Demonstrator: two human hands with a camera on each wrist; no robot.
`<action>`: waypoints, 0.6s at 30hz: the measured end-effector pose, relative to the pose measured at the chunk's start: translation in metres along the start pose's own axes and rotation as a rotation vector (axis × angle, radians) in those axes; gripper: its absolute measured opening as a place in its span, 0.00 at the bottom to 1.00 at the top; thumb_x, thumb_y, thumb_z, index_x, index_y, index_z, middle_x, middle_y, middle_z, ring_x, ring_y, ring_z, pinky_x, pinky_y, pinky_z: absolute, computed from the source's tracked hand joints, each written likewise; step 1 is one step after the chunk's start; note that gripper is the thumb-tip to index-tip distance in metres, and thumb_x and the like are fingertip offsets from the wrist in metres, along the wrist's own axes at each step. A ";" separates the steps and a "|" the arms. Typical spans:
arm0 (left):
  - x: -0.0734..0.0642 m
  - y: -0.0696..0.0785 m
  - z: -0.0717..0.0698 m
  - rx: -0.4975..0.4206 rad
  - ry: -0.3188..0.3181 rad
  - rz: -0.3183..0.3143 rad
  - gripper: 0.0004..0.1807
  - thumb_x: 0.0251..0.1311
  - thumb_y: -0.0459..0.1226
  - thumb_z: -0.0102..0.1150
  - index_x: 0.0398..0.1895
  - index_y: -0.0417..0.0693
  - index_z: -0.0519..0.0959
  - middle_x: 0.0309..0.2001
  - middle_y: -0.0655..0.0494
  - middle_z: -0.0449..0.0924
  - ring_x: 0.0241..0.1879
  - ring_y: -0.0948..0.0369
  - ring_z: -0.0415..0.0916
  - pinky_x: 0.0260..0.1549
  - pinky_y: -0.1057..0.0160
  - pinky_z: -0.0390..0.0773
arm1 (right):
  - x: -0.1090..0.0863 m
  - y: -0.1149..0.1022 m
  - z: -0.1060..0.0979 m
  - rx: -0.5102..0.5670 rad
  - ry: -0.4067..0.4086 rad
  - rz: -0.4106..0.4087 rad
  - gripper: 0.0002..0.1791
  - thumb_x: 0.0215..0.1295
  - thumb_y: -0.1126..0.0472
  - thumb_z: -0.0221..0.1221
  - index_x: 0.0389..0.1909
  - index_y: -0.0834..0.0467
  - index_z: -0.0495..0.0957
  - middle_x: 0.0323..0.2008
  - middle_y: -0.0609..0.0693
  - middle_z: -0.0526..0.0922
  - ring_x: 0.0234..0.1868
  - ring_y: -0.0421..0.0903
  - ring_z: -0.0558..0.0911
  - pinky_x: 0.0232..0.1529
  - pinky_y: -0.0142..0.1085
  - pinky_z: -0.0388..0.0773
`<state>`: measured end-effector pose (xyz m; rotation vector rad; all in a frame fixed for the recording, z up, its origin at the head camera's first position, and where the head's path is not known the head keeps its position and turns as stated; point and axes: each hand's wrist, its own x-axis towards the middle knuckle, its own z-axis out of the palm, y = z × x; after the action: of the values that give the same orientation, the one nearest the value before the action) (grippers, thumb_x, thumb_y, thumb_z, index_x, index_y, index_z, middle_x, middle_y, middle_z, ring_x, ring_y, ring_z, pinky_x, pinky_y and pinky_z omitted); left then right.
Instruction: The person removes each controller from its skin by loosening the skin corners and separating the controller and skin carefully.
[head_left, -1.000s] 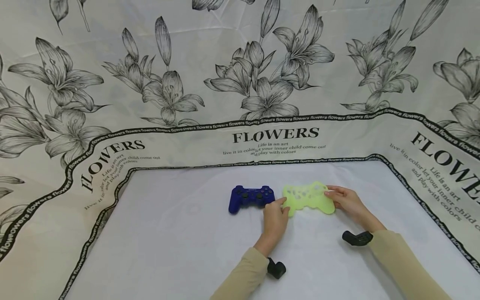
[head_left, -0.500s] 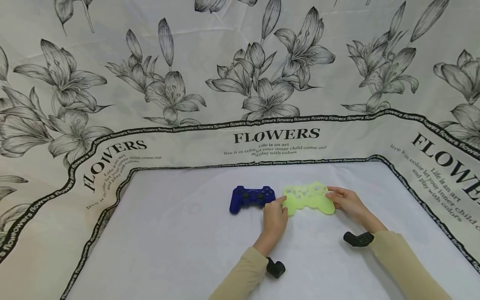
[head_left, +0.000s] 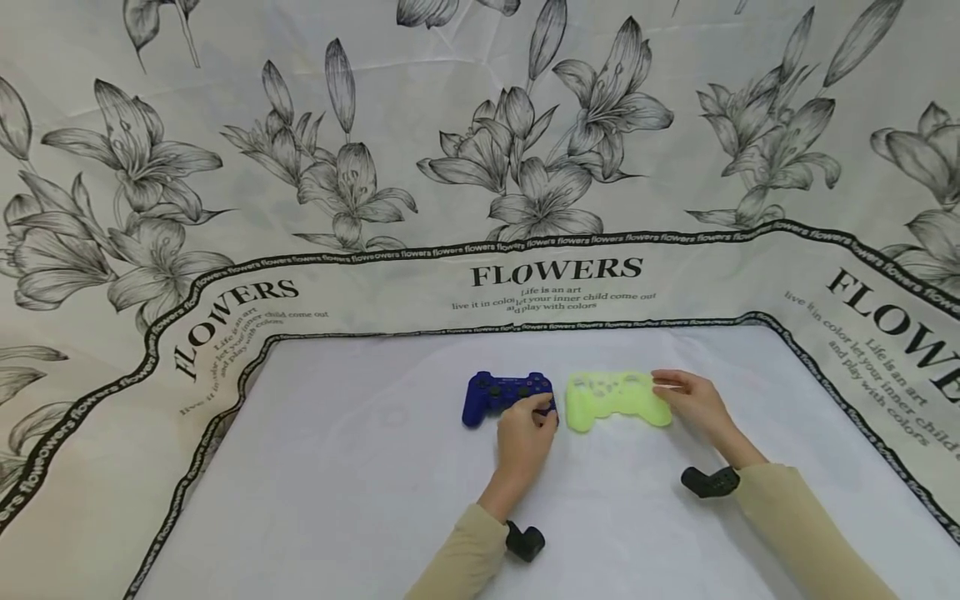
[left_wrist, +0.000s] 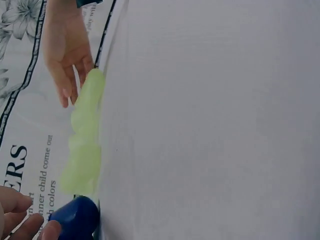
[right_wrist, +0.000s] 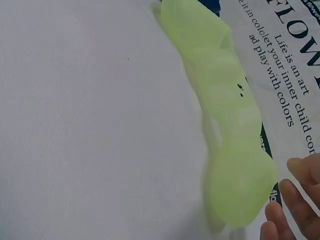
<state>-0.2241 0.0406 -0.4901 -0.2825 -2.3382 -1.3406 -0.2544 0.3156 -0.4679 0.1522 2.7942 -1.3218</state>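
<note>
A dark blue game controller (head_left: 480,398) lies on the white cloth, with its right grip partly behind my left hand (head_left: 523,446). In the left wrist view, my left fingertips are spread right at the rounded grip of the blue controller (left_wrist: 77,216). Just to its right lies a soft-looking, yellow-green silicone controller cover (head_left: 617,402), flat, with holes for the buttons. My right hand (head_left: 699,408) is at the cover's right end. In the right wrist view, its loosely bent fingers (right_wrist: 295,200) stand beside the rounded end of the cover (right_wrist: 240,180), with a small gap between.
White cloth (head_left: 337,467) covers the work surface, stretching to the left and toward the front. A floral fabric screen (head_left: 375,292) with printed lettering stands behind and along both sides. Black wrist camera mounts (head_left: 527,542) stick out from both tan sleeves (head_left: 461,554).
My left hand has let go of the cover's left end and moved left to the blue controller. The cover now lies flatter, and my right fingers have come off its right end.
</note>
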 end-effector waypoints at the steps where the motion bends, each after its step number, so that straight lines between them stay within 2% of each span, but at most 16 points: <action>1: 0.000 -0.003 -0.004 -0.008 0.022 0.004 0.12 0.53 0.30 0.66 0.43 0.41 0.84 0.36 0.50 0.87 0.28 0.64 0.82 0.27 0.77 0.78 | -0.001 -0.002 0.001 -0.002 0.016 -0.006 0.28 0.71 0.53 0.52 0.65 0.65 0.66 0.63 0.67 0.70 0.59 0.63 0.73 0.51 0.44 0.77; 4: 0.002 -0.011 -0.017 -0.036 0.081 0.002 0.12 0.53 0.29 0.66 0.42 0.40 0.84 0.36 0.49 0.87 0.29 0.62 0.82 0.28 0.74 0.79 | -0.002 -0.008 0.006 0.008 0.052 -0.033 0.26 0.71 0.55 0.53 0.65 0.64 0.67 0.62 0.67 0.71 0.59 0.63 0.73 0.53 0.49 0.74; 8: 0.003 -0.022 -0.035 -0.018 0.138 0.012 0.12 0.52 0.29 0.65 0.42 0.41 0.84 0.37 0.51 0.86 0.31 0.60 0.82 0.31 0.69 0.80 | -0.004 -0.019 0.015 0.046 0.071 -0.093 0.24 0.70 0.58 0.54 0.64 0.65 0.68 0.60 0.67 0.73 0.57 0.62 0.74 0.49 0.37 0.77; 11: 0.002 -0.029 -0.046 0.024 0.151 -0.004 0.14 0.52 0.29 0.66 0.44 0.42 0.84 0.39 0.52 0.86 0.35 0.58 0.81 0.37 0.63 0.80 | -0.004 -0.028 0.023 0.097 0.055 -0.139 0.24 0.70 0.59 0.54 0.64 0.65 0.68 0.60 0.67 0.74 0.48 0.42 0.80 0.44 0.30 0.79; 15: 0.003 -0.036 -0.058 0.061 0.162 -0.062 0.17 0.52 0.30 0.65 0.47 0.42 0.83 0.44 0.49 0.85 0.44 0.53 0.79 0.46 0.54 0.78 | -0.004 -0.043 0.036 0.170 0.008 -0.179 0.26 0.69 0.59 0.56 0.64 0.66 0.67 0.60 0.67 0.74 0.41 0.24 0.75 0.43 0.29 0.80; 18: 0.005 -0.044 -0.064 0.071 0.171 -0.091 0.18 0.51 0.29 0.65 0.48 0.39 0.82 0.47 0.46 0.84 0.49 0.49 0.78 0.51 0.50 0.76 | -0.002 -0.056 0.048 0.237 -0.051 -0.208 0.26 0.68 0.61 0.57 0.64 0.67 0.66 0.60 0.69 0.73 0.41 0.26 0.78 0.42 0.28 0.80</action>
<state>-0.2282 -0.0371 -0.4933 -0.0383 -2.2724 -1.2662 -0.2585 0.2429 -0.4546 -0.1673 2.6621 -1.6748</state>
